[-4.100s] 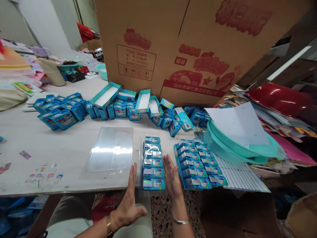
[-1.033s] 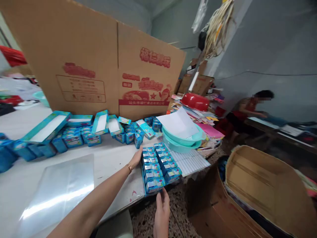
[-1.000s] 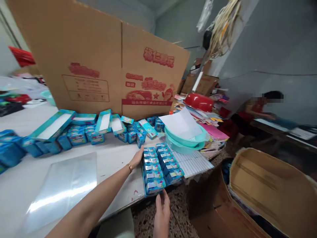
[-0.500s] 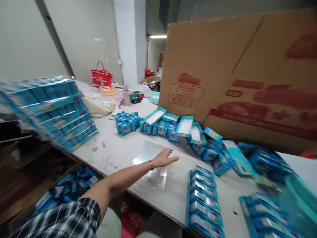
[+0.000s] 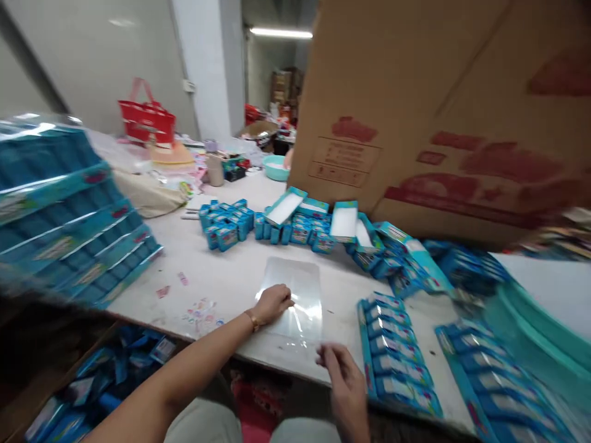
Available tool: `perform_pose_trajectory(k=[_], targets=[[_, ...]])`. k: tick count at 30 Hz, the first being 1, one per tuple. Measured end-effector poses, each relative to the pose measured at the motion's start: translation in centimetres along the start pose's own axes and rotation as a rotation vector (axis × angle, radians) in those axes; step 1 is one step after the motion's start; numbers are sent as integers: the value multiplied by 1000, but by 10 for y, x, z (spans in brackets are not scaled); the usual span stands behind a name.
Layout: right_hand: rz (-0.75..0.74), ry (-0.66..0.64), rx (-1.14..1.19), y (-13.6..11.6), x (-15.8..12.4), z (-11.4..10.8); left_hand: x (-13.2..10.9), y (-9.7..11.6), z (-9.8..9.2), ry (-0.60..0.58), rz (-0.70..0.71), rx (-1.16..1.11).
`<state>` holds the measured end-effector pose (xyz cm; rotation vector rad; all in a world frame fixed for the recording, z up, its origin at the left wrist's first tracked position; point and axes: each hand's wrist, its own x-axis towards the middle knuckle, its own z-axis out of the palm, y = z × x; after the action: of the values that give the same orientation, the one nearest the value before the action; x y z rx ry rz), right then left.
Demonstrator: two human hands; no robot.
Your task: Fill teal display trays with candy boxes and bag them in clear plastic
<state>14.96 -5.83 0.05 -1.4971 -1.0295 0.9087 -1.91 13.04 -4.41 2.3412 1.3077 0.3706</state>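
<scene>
A clear plastic sheet (image 5: 295, 280) lies flat on the white table in front of me, catching the light. Over its left part is my left hand (image 5: 273, 304), with a band on the wrist and the fingers curled together; whether they pinch anything is hidden. My right hand (image 5: 341, 372) is near the table's front edge, right of the sheet's lower corner, its fingers bent in and their contents unclear. Just beyond it on the right stands a blue display tray of small boxes (image 5: 399, 357). A second such tray (image 5: 503, 381) lies farther right.
Blue small boxes (image 5: 226, 224) and white-lined trays (image 5: 345, 221) line the table's back, before a large cardboard carton (image 5: 415, 123). Wrapped blue trays (image 5: 69, 215) are stacked at left. Stickers (image 5: 203, 312) lie near the front edge. A teal basin (image 5: 540, 332) is at right.
My left hand has drawn back toward me and left, its outstretched fingers now curled. My right hand has come into view at the front edge. The camera view has shifted.
</scene>
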Motion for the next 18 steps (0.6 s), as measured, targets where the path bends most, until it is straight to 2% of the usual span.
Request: perform_pose_trajectory(k=[4,9,14,18], targets=[[65,-77,145,12,31,26,4,-5,-7,-21,60,-18],[145,-52,197,28,35,28,0,-5,-13,-63,148,-66],[172,11,247,31,41,27,5,-5,-9,-9,72,-159],[194,132,294,26,60,46,11,-6,-10,10,-9,-277]])
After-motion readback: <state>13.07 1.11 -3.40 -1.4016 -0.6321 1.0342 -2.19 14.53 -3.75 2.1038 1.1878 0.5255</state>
